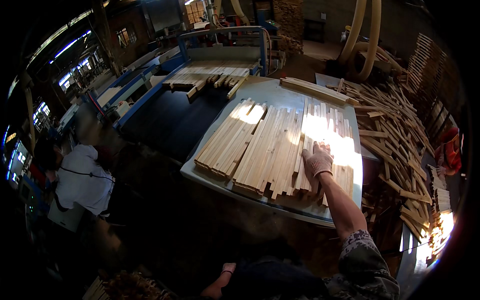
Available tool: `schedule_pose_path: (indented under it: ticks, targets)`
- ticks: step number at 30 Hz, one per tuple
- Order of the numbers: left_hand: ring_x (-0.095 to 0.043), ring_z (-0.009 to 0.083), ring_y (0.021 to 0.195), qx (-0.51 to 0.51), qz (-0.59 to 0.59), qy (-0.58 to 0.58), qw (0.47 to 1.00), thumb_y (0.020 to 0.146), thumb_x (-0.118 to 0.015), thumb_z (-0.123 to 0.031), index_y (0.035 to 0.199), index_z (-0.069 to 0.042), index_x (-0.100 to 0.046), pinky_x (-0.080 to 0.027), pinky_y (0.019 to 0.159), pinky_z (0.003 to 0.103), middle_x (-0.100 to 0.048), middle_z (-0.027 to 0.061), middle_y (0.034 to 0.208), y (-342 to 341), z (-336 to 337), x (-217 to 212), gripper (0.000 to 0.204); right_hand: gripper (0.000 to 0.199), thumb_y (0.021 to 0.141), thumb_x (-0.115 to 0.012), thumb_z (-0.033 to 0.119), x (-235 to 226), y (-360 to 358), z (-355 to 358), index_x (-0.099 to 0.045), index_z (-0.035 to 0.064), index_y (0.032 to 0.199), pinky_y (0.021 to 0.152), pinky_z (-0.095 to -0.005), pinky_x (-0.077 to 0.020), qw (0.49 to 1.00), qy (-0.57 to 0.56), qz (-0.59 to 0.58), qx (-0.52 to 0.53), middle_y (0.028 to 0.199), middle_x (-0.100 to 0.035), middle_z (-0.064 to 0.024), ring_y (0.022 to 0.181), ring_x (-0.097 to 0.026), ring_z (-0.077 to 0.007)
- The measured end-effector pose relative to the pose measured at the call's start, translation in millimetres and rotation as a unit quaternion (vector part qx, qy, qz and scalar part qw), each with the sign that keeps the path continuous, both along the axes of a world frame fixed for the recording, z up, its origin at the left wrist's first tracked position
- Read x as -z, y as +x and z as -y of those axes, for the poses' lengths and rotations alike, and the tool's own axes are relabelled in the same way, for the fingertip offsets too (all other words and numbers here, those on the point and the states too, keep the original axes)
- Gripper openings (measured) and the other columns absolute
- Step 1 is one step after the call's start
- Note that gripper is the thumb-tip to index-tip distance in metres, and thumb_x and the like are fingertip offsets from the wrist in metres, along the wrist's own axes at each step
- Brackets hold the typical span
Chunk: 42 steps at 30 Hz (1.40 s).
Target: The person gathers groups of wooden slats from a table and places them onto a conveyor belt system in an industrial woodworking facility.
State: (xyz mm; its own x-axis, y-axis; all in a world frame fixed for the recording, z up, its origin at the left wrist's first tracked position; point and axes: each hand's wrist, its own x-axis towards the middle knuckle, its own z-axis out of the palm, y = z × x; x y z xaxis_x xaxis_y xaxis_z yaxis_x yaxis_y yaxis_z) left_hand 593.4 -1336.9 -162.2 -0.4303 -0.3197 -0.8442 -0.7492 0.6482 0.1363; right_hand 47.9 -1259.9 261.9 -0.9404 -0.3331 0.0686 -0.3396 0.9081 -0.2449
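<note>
Right hand (318,160), in a knit work glove, lies flat on the wooden slats (280,145) spread across the worktop (210,175). Fingers are extended and slightly spread, palm down, pressing on the slat tops; not clamped on anything. Forearm comes in from the lower right, camo sleeve pushed up near the elbow.

Slats: pale, thin strips laid side by side in a few loose batches. Long axes run away from the person, up the frame, fanning a little left to right. The hand sits on the right-hand batch, near its close ends, with fingertips pointing along the slat length. So slats and fingers are roughly parallel, not crossed. The left batches are well apart from the hand, further toward the person's left.

Left hand (226,272) is low at the bottom edge, near the person's body, well away from the worktop. It's dark there: fingers look loosely curled, but I can't tell whether they hold anything. Right hand is clearly the nearer one to the slats.

Around: a scrap heap of offcuts (395,135) to the right of the worktop, more strips on a blue-framed machine bed (210,75) beyond, big extraction hoses (365,40) behind. Another person in a white shirt (82,182) is at the left, bent over, not near the slats.
</note>
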Motion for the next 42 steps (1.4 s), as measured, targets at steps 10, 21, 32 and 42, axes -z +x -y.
schedule_pose_path:
  ticks: [10, 21, 32, 42]
  targets:
    - [-0.076, 0.0325, 0.112, 0.017, -0.051, -0.006, 0.999, 0.099, -0.058, -0.018, 0.112, -0.012, -0.083, -0.062, 0.090, 0.046, -0.079, 0.0111, 0.119, 6.4, 1.6, 8.7, 0.029, 0.074, 0.095, -0.063, 0.052, 17.4, -6.4, -5.4, -0.057, 0.0019, 0.148, 0.123, -0.0535, -0.0336, 0.998, -0.051, -0.043, -0.005, 0.160, -0.049, -0.0248, 0.153, -0.037, -0.0433]
    - [-0.074, 0.0249, 0.115, -0.041, -0.041, -0.007, 0.998, 0.101, -0.055, -0.020, 0.109, -0.014, -0.084, -0.059, 0.095, 0.041, -0.079, 0.0072, 0.119, 4.9, -12.0, -18.9, 0.030, 0.074, 0.098, -0.062, 0.053, 8.8, 3.6, 10.7, -0.054, 0.0054, 0.154, 0.124, -0.0540, -0.0322, 1.000, -0.012, -0.027, -0.005, 0.164, -0.046, -0.0231, 0.156, -0.035, -0.0418]
    - [-0.069, 0.0259, 0.124, -0.255, -0.050, 0.051, 0.964, 0.104, -0.051, -0.023, 0.118, -0.014, -0.081, -0.055, 0.101, 0.040, -0.076, 0.0094, 0.128, -5.9, -14.0, -59.8, 0.035, 0.071, 0.101, -0.062, 0.048, 4.2, 9.2, 8.2, -0.053, 0.0012, 0.154, 0.125, -0.0488, -0.0335, 0.999, -0.020, -0.030, -0.023, 0.160, -0.048, -0.0273, 0.153, -0.038, -0.0428]
    - [-0.069, 0.0367, 0.120, -0.441, -0.098, 0.040, 0.891, 0.096, -0.056, -0.041, 0.112, -0.005, -0.080, -0.051, 0.099, 0.044, -0.076, 0.0188, 0.123, 6.9, -24.1, -30.6, 0.046, 0.076, 0.101, -0.059, 0.050, 23.6, -10.3, 8.1, -0.049, 0.0015, 0.157, 0.124, -0.0491, -0.0352, 0.999, -0.017, -0.018, -0.029, 0.160, -0.047, -0.0291, 0.152, -0.040, -0.0440]
